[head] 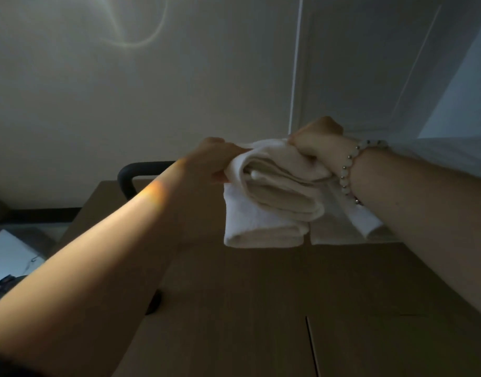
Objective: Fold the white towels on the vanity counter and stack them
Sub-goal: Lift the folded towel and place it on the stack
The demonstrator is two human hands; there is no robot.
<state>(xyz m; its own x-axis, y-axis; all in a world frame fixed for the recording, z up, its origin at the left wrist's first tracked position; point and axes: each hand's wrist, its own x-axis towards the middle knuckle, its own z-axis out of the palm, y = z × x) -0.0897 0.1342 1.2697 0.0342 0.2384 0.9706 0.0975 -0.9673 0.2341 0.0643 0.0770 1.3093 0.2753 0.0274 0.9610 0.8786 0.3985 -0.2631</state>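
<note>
- The held towel (282,186), white and already folded into several layers, sits at about 1 o'clock from the middle of the view, over the far part of the worktop (261,308).
- The left hand (220,161) has its fingers curled round the towel's 9 o'clock end. The right hand (315,142) clutches its 2 o'clock end, fingers closed on the cloth.
- Directly below, at 6 o'clock from the held towel, a folded towel (261,232) lies flat on the worktop. A second folded towel (367,224) lies just beside it at 3 o'clock, partly hidden by the right forearm.
- I judge the folding largely done for these three, with the present step being to set the held towel on top of the lower one. Whether it already rests there or hangs just above, I cannot tell.
- What seems left: letting go, squaring the edges, and bringing the second folded towel into the same pile. No unfolded towels show, though more may lie out of view.
- Around: a bead bracelet (348,172) on the right wrist, a dark curved bar (133,172) at the worktop's 10 o'clock corner, a small dark object (155,300) at its 8 o'clock edge, and a white panelled door (342,63) at 1 o'clock.
- Nothing stands between the towel and the pile. The dim light and the forearm covering the right-hand stack are the main hindrances to lining things up.
</note>
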